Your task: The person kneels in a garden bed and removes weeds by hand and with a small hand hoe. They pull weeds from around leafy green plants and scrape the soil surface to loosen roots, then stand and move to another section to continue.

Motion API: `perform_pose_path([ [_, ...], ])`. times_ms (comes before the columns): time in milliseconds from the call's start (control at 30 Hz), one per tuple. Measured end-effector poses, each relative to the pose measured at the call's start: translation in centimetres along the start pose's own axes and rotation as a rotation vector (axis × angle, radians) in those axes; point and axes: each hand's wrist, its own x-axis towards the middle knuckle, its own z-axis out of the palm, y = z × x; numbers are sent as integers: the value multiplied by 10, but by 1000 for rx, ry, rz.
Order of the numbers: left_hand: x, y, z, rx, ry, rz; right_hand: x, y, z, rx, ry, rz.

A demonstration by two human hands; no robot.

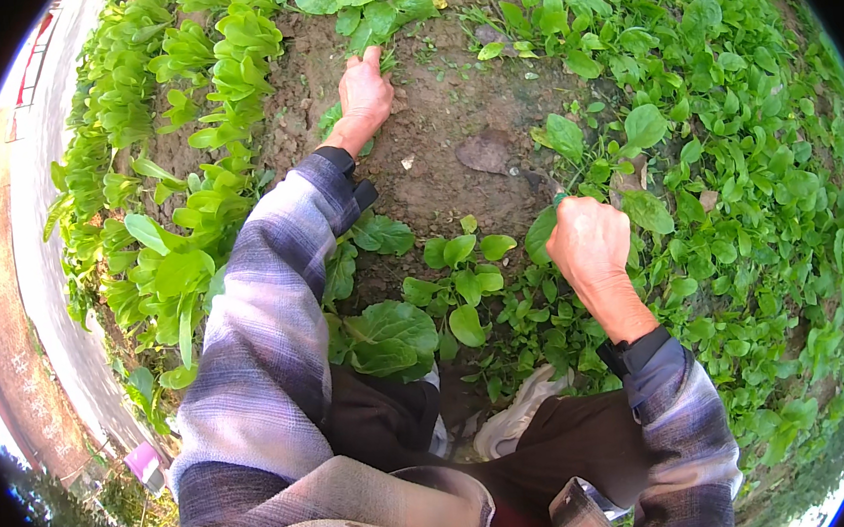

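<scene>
My left hand (365,91) reaches forward over the bare soil. Its fingers close at a tuft of small green weeds (388,60), just below a large leafy plant (371,23); the fingertips are partly hidden. Closer to me and off to the right, my right hand (590,237) is a fist around the green handle of a small hand trowel (484,153). The trowel's rounded, soil-coloured blade lies low against the ground, pointing left and away from me. Most of the handle is covered by my fingers.
Rows of light-green leafy vegetables (217,78) run along the left. Dense low greens (744,160) cover the right. Broad-leaved plants (391,338) grow close before my legs, near my pale shoe (522,413). A paved path (51,243) passes beyond the left rows.
</scene>
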Motion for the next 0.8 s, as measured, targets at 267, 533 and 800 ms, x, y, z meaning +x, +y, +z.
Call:
perform_pose_path([
  [267,15,-4,6,173,-30,55,-1,-1,-2,-2,-1,1],
  [533,36,-8,6,99,-146,-153,0,-2,-4,18,-27,11],
  [800,44,-24,-30,-437,-823,-229,2,0,-4,23,-23,16],
])
